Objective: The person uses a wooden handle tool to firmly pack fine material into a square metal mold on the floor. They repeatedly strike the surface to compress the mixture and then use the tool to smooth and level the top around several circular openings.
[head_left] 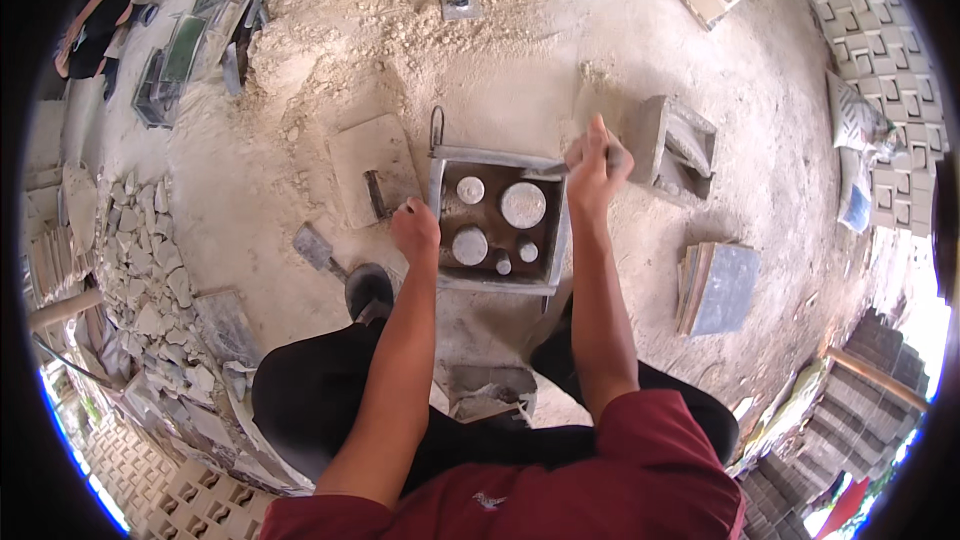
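Between my knees stands a square grey metal mould [495, 285], its inside showing several round pegs of different sizes, among them a large disc-topped one [523, 205]. A bent metal rod [437, 128] rises at its far left corner. My left hand [413, 228] is closed beside the mould's left wall; what its fingers hold, if anything, is hidden. Just past the far right corner, my right hand [597, 165] is raised in a fist around a small greyish thing I cannot make out. Left of the mould lies a flat board [360, 155] with a dark handle [376, 195] on it.
A heap of sandy powder [350, 30] spreads at the far side, a handled float [460, 0] on it. A box-shaped mould [660, 140] and stacked plates [722, 288] stand right. A trowel [315, 246] and broken pieces [145, 260] lie left. Far left is another person [95, 28].
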`<state>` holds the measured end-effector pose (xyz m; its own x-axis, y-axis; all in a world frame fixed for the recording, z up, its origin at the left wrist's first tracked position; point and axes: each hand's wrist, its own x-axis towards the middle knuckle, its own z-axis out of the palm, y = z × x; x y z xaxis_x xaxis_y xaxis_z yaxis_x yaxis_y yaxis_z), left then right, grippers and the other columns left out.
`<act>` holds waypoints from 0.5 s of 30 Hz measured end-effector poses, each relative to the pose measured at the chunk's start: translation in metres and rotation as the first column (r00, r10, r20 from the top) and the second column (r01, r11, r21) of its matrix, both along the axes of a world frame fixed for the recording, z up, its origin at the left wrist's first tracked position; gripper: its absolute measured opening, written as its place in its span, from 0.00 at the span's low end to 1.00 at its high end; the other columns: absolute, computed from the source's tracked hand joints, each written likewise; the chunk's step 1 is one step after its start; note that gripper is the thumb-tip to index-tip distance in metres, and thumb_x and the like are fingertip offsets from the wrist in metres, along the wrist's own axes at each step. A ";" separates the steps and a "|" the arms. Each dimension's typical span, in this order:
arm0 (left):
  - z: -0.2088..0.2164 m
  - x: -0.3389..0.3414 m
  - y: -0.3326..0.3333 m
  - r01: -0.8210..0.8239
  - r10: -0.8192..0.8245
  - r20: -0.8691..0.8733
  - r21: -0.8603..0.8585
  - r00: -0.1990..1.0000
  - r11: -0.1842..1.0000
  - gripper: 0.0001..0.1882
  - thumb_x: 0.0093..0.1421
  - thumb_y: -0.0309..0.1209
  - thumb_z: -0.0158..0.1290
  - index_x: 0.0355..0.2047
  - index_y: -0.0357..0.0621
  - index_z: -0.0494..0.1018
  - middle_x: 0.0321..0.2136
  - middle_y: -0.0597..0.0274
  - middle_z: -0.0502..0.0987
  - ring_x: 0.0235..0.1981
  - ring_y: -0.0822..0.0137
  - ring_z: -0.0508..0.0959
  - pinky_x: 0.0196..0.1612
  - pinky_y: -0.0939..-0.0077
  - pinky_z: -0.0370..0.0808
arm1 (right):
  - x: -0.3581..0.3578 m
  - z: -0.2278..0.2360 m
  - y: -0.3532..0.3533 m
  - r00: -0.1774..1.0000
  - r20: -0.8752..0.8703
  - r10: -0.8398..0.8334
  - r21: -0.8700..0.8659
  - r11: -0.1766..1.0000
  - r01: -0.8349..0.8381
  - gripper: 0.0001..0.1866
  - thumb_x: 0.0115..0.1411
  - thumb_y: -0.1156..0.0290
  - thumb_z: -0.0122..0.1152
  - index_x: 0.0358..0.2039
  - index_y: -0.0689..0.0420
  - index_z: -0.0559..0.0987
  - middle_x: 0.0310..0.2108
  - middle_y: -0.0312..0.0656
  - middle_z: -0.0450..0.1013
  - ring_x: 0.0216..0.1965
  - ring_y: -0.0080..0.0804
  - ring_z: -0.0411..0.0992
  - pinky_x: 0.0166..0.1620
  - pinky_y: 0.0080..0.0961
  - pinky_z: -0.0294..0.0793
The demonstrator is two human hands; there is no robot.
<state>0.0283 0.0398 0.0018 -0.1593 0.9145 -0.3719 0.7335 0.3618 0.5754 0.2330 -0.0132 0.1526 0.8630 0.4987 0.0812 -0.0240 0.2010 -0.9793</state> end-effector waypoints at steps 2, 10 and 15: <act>-0.004 0.000 -0.002 0.020 -0.020 -0.024 0.034 1.000 0.999 0.25 0.58 0.42 0.37 0.29 0.33 0.76 0.30 0.39 0.77 0.36 0.40 0.75 0.42 0.50 0.69 | -0.001 -0.028 -0.009 0.980 0.191 -0.049 0.036 0.998 0.043 0.24 0.64 0.69 0.47 0.10 0.54 0.57 0.09 0.28 0.53 0.12 0.14 0.50 0.15 0.20 0.45; 0.006 -0.008 0.001 -0.031 0.031 -0.043 -0.015 0.999 0.999 0.24 0.58 0.42 0.37 0.31 0.33 0.77 0.32 0.38 0.76 0.37 0.40 0.75 0.43 0.50 0.69 | -0.015 0.011 -0.002 0.996 0.065 -0.058 0.045 0.997 0.055 0.22 0.62 0.72 0.50 0.11 0.56 0.59 0.10 0.27 0.54 0.15 0.11 0.50 0.17 0.18 0.45; 0.009 -0.005 -0.003 0.002 -0.004 -0.052 -0.039 0.999 0.999 0.24 0.58 0.42 0.37 0.31 0.34 0.77 0.33 0.38 0.76 0.38 0.41 0.75 0.44 0.50 0.69 | -0.021 -0.001 0.026 0.997 0.035 0.067 -0.065 0.996 -0.065 0.23 0.62 0.73 0.50 0.10 0.54 0.59 0.11 0.26 0.53 0.13 0.13 0.50 0.16 0.19 0.45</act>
